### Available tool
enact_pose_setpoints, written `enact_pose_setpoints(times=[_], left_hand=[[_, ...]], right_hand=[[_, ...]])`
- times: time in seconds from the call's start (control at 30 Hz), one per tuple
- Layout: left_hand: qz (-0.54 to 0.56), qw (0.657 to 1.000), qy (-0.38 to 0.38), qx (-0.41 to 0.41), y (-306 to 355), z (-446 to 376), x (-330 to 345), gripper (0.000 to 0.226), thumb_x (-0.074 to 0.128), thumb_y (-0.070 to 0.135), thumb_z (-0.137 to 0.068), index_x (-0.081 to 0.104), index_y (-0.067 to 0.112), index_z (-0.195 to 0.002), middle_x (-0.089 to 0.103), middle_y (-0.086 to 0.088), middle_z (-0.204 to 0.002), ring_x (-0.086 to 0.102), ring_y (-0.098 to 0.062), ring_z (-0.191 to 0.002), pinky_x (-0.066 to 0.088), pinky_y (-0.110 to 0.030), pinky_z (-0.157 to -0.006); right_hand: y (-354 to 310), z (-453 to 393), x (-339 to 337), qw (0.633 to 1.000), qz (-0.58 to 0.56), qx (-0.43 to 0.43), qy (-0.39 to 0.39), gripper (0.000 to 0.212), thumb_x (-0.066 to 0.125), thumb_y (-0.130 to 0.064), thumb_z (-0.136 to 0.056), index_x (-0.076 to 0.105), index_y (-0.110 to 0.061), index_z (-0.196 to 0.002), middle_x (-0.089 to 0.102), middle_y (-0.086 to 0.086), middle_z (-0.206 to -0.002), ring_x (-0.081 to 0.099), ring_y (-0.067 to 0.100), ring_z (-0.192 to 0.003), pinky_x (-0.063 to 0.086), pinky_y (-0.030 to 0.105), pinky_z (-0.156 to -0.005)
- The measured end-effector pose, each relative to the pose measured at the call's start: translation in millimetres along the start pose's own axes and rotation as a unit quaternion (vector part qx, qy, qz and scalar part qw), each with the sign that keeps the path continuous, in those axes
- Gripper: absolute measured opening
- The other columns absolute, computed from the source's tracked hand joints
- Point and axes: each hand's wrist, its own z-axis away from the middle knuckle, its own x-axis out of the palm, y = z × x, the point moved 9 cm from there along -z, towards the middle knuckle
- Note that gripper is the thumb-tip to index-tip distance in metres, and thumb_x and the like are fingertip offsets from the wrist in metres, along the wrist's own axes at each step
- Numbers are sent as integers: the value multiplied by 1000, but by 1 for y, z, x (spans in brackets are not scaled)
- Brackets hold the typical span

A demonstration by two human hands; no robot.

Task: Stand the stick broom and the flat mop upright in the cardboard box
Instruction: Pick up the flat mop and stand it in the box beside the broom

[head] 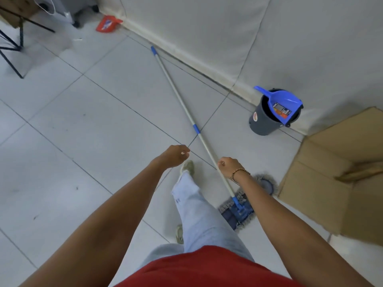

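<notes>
Lying flat on the pale tiled floor [83, 125], the flat mop with its silver metal pole and blue fittings [182, 104] is shown with its long axis running diagonally: the fringed blue-grey pad [236, 210] rests near the feet, just beside the open brown cardboard box [323, 183], and the blue-capped tip [153, 49] points away toward the wall. The right hand [229, 165] is seen at the lower part of the pole, loosely curled, touching or just above it; whether the pole is gripped cannot be told. The left hand [176, 155] is held apart from the pole, to its left, fingers loosely curled on nothing. The right hand is judged the nearer. The box lies to the right of that hand, so the far tip would have to be swung up and rightward. A brown stick-like object [360, 171] is seen within the box, possibly the broom.
</notes>
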Motion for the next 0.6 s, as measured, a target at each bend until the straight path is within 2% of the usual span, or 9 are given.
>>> enact_pose_setpoints(times=[0.07,0.17,0.23,0.3,0.4,0.6], left_hand=[[19,999,25,-21,-16,-37,-36,35,46,24,-94,56,11,-125,58,-8,-134,53,-27,-123,37,-32,-106],[46,996,72,-36,-34,-83,-82,31,47,17,-93,60,9,-120,64,-12,-126,58,-28,-117,41,-33,-102],[59,994,82,-52,-38,-109,-103,30,45,14,-93,61,8,-118,66,-13,-122,60,-29,-114,44,-32,-98],[63,994,73,-55,-37,-132,-119,31,45,14,-93,61,9,-119,66,-13,-122,61,-27,-113,45,-30,-96],[68,995,40,-54,-32,-168,-142,31,46,15,-93,60,10,-119,66,-13,-123,61,-28,-114,45,-31,-98],[46,997,-19,-57,-30,-241,-170,32,46,19,-94,58,9,-122,63,-12,-127,58,-28,-118,41,-32,-102]], right_hand=[[-15,-37,-12,1000,-20,11,-2,31,36,-24,-93,59,-6,-104,63,19,-107,56,29,-83,46,32,-72],[-37,-83,-25,999,-39,28,-20,28,38,-21,-92,60,-8,-102,62,19,-114,59,34,-97,48,34,-81],[-52,-108,-41,998,-46,36,-31,29,37,-21,-93,60,-7,-103,62,19,-114,58,33,-94,47,33,-80],[-65,-129,-61,997,-58,38,-28,33,35,-23,-94,59,-6,-109,62,19,-114,56,30,-88,48,34,-80],[-84,-159,-94,995,-81,46,-21,37,34,-24,-95,57,-8,-118,62,18,-116,59,30,-94,51,37,-84],[-106,-212,-135,991,-123,49,-8,33,38,-19,-95,56,-9,-120,62,18,-119,61,33,-103,52,39,-90]])
